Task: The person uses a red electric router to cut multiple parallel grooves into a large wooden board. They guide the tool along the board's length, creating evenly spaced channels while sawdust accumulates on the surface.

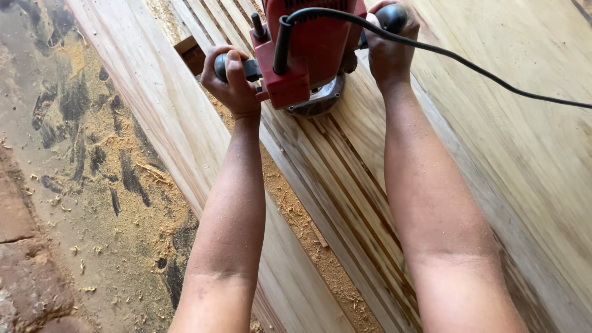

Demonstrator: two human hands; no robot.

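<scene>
Router [308,52] in red, a handheld power tool, sits near the top middle of the view with its round metal base [317,102] flat on a long wooden board [345,166]. Two black knob handles stick out from its sides. The left hand [233,80] is closed tight around the left handle [246,66], fingers wrapped over the top and thumb pointing up along the knob. The right hand [390,46] is closed around the right handle [393,17], which shows only as a dark rounded end above the knuckles. Both forearms reach straight up from the bottom edge, one on each side of the tool, and both are dusted with fine wood powder.

A black power cord [444,52] loops out of the top of the tool, crosses over the right hand and runs off to the right edge across a wide pale panel [524,123].

The board under the tool has several straight parallel grooves [354,203] cut along its length, running from the base of the tool down toward the lower middle. To the left of the grooved part lies a channel between boards that holds a loose trail of sawdust [296,216], thickest below the left wrist and continuing toward the bottom. Another plain plank [166,111] borders that channel on the left. A small brown wooden block [191,52] lies just beside the left hand.

Beyond the plank, on the left, is a dirty floor [61,185] scattered with sawdust, chips and dark stains.
</scene>
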